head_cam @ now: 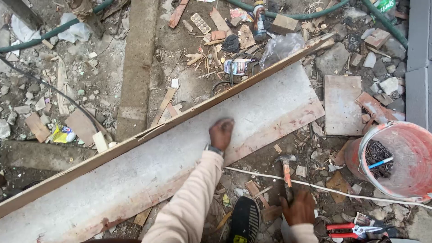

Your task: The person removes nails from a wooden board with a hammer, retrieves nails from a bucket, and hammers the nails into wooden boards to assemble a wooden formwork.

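1. Long grey board [148,166] lying flat on rubble ground, running diagonally from lower left to upper right, reddish worn edge along its near side.
2. Thin wooden strip [180,119] set on edge along the board's far side, touching it end to end.
3. Left hand [221,133] pressed down on the board near its middle – blurred, fingers look curled together, nothing visibly held; watch at the wrist, cream sleeve behind.
4. Right hand [298,208] clamped on the handle of a hammer [286,167], head pointing away, just off the board's near edge above the ground.
5. White cord [342,191] stretched across the ground under the hammer, passing below the bucket.
6. Dark shoe [245,220] planted between the two arms at the bottom edge.
7. Red bucket [411,177] at right, well apart from the board – dark nails and a blue-handled tool inside.
8. Red-handled pliers [346,230] on the ground near the right hand.
9. Square flat slab [343,104] beside the board's right end.
10. Green hose [292,16] crossing the debris at top; plastic bottle [258,20] beside it.
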